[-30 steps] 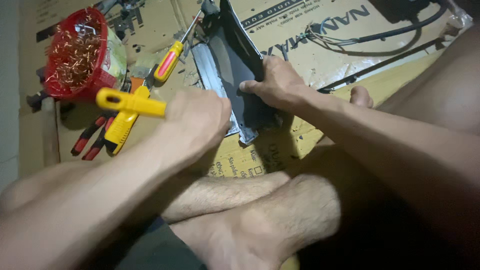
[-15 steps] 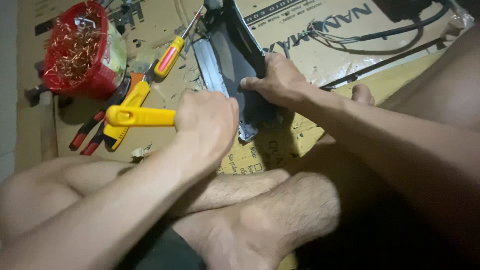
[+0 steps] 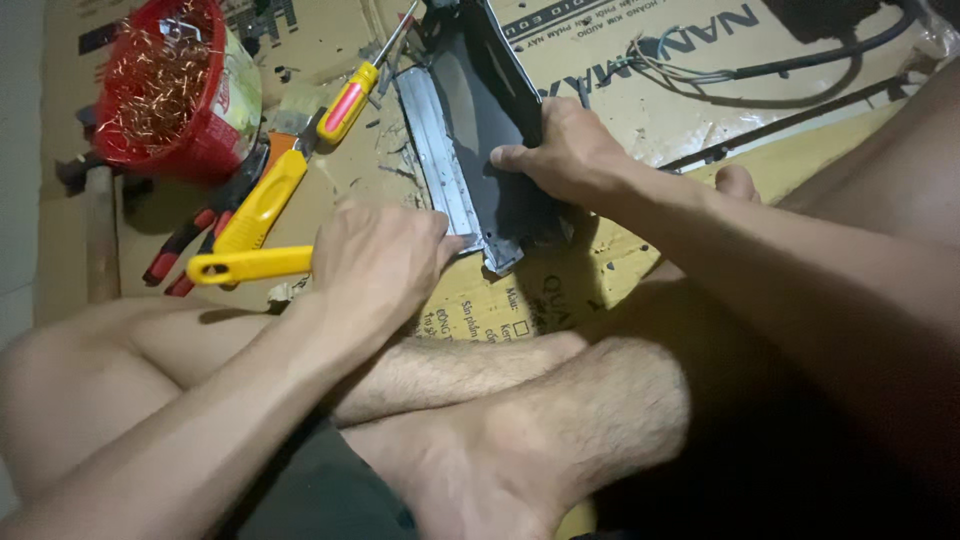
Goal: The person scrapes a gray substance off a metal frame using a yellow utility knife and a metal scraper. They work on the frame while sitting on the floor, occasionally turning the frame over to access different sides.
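My left hand [image 3: 378, 258] is closed around a yellow-handled tool [image 3: 250, 265], its handle sticking out to the left and its tip hidden behind my fingers at the edge of a grey metal casing [image 3: 465, 140]. My right hand [image 3: 562, 150] grips the right wall of that casing, which lies on a sheet of cardboard [image 3: 620, 45]. The casing's inside is dark, with a bright metal strip along its left side.
A red basket of copper wire scraps [image 3: 165, 85] stands at the upper left. A red-and-yellow screwdriver [image 3: 352, 95], yellow-handled pliers [image 3: 255, 205], red-handled cutters [image 3: 175, 255] and a hammer handle [image 3: 100, 235] lie beside it. Black cables [image 3: 800, 60] run at the upper right. My crossed legs fill the foreground.
My left hand with the yellow tool has swung down and right, bringing its tip against the casing's lower left edge. My right hand keeps its hold on the casing.
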